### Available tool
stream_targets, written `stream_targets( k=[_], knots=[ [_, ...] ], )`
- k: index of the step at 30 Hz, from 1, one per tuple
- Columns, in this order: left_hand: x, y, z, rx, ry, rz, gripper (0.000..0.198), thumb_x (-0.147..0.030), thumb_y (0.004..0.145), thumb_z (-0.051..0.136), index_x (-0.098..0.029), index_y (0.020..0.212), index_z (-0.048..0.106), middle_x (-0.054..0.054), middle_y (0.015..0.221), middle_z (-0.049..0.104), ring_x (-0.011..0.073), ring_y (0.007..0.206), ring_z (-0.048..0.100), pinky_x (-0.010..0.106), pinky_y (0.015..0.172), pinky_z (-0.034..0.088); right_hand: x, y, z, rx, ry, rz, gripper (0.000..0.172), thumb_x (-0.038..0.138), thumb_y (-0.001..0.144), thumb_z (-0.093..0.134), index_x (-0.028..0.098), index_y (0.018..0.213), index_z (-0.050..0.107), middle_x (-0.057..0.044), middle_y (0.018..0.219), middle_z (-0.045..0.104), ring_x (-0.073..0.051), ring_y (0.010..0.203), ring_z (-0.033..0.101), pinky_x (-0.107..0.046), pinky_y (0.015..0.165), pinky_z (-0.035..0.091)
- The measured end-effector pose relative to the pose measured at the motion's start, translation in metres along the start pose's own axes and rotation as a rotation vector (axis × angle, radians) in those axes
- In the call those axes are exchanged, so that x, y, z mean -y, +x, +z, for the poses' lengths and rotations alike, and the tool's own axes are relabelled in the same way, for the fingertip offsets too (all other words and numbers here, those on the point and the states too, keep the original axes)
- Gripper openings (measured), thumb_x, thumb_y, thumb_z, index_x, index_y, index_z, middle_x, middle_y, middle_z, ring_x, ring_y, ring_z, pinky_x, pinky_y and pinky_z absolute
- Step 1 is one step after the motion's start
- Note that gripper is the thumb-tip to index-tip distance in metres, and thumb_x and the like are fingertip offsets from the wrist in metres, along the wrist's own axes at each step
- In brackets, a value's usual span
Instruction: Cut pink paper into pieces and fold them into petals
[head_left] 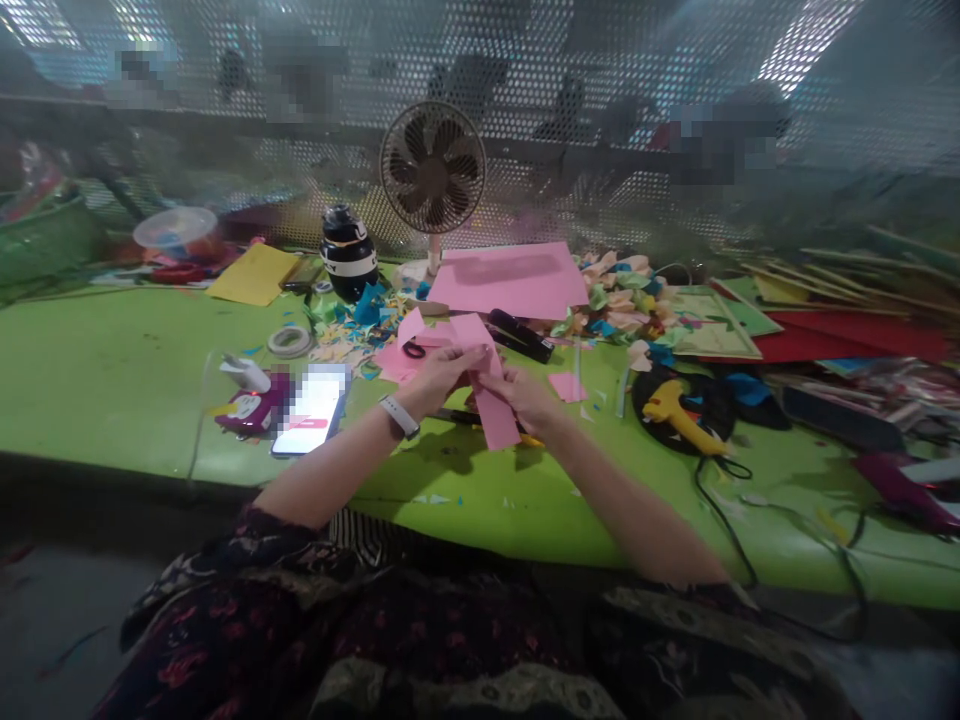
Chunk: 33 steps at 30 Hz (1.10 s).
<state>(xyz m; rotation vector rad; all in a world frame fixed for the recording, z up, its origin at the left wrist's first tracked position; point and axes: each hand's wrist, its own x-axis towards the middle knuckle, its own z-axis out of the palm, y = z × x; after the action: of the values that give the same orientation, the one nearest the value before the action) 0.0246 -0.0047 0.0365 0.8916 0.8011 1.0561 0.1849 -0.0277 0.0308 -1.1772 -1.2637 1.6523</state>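
Note:
A long pink paper strip hangs between my two hands above the green table, its lower end pointing toward me. My left hand pinches the strip's upper part, and a watch with a pale band is on that wrist. My right hand grips the strip's right edge, close beside the left fingertips. Behind the hands lie more pink paper pieces, with a dark scissor handle among them. A black stapler rests just beyond my right hand. Some fingertips are hidden by the paper.
A lit phone and a purple device lie left. Behind are a black bottle, a fan, a large pink sheet and paper scraps. A yellow glue gun with a trailing cable lies on a black mat at right.

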Motion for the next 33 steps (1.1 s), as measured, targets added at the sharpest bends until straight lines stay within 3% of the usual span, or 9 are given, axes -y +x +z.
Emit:
stream_targets(
  k=[3, 6, 7, 10, 12, 14, 21, 26, 33],
  knots=[
    [0.007, 0.000, -0.005, -0.043, -0.068, 0.029, 0.024, -0.030, 0.078, 0.090, -0.013, 0.077, 0.073, 0.000, 0.068, 0.071, 0.0086, 0.057, 0.063, 0.021, 0.059, 0.053, -0.001, -0.002, -0.008, -0.023, -0.140, -0.093, 0.035, 0.054, 0.086, 0.075, 0.020, 0.080, 0.071, -0.004, 0.073, 0.074, -0.019, 0.068, 0.069, -0.034, 0.068, 0.060],
    [0.005, 0.004, -0.015, -0.091, -0.130, -0.005, 0.019, -0.026, 0.078, 0.090, -0.013, 0.080, 0.076, 0.003, 0.076, 0.076, 0.0096, 0.062, 0.065, 0.022, 0.062, 0.056, 0.001, -0.003, -0.023, -0.078, -0.271, -0.317, 0.030, 0.046, 0.088, 0.071, 0.023, 0.107, 0.074, -0.006, 0.099, 0.078, -0.022, 0.091, 0.073, -0.041, 0.085, 0.061],
    [0.004, 0.005, -0.018, -0.104, -0.146, -0.021, 0.018, -0.025, 0.077, 0.091, -0.014, 0.079, 0.076, 0.003, 0.077, 0.076, 0.0098, 0.061, 0.065, 0.022, 0.061, 0.056, 0.001, -0.003, -0.028, -0.079, -0.336, -0.402, 0.037, 0.042, 0.086, 0.073, 0.025, 0.119, 0.073, -0.008, 0.113, 0.077, -0.024, 0.103, 0.072, -0.044, 0.092, 0.060],
    [0.007, 0.006, -0.021, -0.121, -0.183, -0.029, 0.017, -0.024, 0.075, 0.092, -0.015, 0.080, 0.078, 0.004, 0.079, 0.078, 0.0107, 0.062, 0.066, 0.023, 0.061, 0.056, -0.001, -0.005, -0.037, -0.036, -0.591, -0.618, 0.051, 0.034, 0.083, 0.077, 0.032, 0.133, 0.070, -0.009, 0.149, 0.061, -0.030, 0.137, 0.056, -0.053, 0.113, 0.048],
    [0.011, 0.005, -0.022, -0.114, -0.190, -0.021, 0.017, -0.025, 0.075, 0.092, -0.016, 0.083, 0.079, 0.004, 0.084, 0.079, 0.0122, 0.066, 0.069, 0.025, 0.064, 0.058, -0.004, -0.007, -0.038, -0.011, -0.691, -0.666, 0.035, 0.038, 0.088, 0.074, 0.034, 0.122, 0.077, -0.007, 0.156, 0.055, -0.031, 0.147, 0.046, -0.056, 0.119, 0.040],
    [0.015, 0.004, -0.021, -0.105, -0.190, -0.003, 0.019, -0.027, 0.075, 0.092, -0.017, 0.085, 0.080, 0.005, 0.088, 0.080, 0.0139, 0.072, 0.071, 0.026, 0.068, 0.059, -0.009, -0.007, -0.036, -0.001, -0.694, -0.670, 0.021, 0.046, 0.094, 0.068, 0.036, 0.106, 0.082, -0.004, 0.154, 0.056, -0.029, 0.147, 0.045, -0.056, 0.119, 0.040],
    [0.032, 0.000, -0.020, -0.014, -0.090, 0.013, 0.037, -0.043, 0.069, 0.095, -0.018, 0.091, 0.080, 0.004, 0.085, 0.078, 0.0145, 0.072, 0.071, 0.027, 0.066, 0.058, -0.022, -0.007, -0.022, -0.134, -0.391, -0.564, 0.040, 0.065, 0.085, 0.073, 0.026, 0.081, 0.076, -0.009, 0.136, 0.067, -0.029, 0.129, 0.060, -0.051, 0.107, 0.052],
    [0.040, -0.008, -0.013, 0.099, -0.021, 0.047, 0.045, -0.044, 0.056, 0.100, -0.019, 0.086, 0.077, 0.004, 0.086, 0.078, 0.0199, 0.084, 0.075, 0.033, 0.081, 0.060, -0.020, -0.011, -0.018, -0.260, -0.268, -0.472, 0.047, 0.069, 0.076, 0.079, 0.023, 0.075, 0.068, -0.010, 0.120, 0.070, -0.025, 0.103, 0.068, -0.041, 0.086, 0.060],
    [0.039, -0.017, -0.006, 0.246, 0.199, 0.106, 0.031, -0.039, 0.063, 0.095, -0.022, 0.082, 0.079, 0.006, 0.090, 0.080, 0.0252, 0.092, 0.074, 0.039, 0.089, 0.058, -0.018, -0.013, -0.014, -0.305, -0.166, -0.424, 0.046, 0.064, 0.067, 0.087, 0.024, 0.079, 0.066, -0.003, 0.083, 0.071, -0.020, 0.079, 0.067, -0.037, 0.076, 0.059]
  ],
)
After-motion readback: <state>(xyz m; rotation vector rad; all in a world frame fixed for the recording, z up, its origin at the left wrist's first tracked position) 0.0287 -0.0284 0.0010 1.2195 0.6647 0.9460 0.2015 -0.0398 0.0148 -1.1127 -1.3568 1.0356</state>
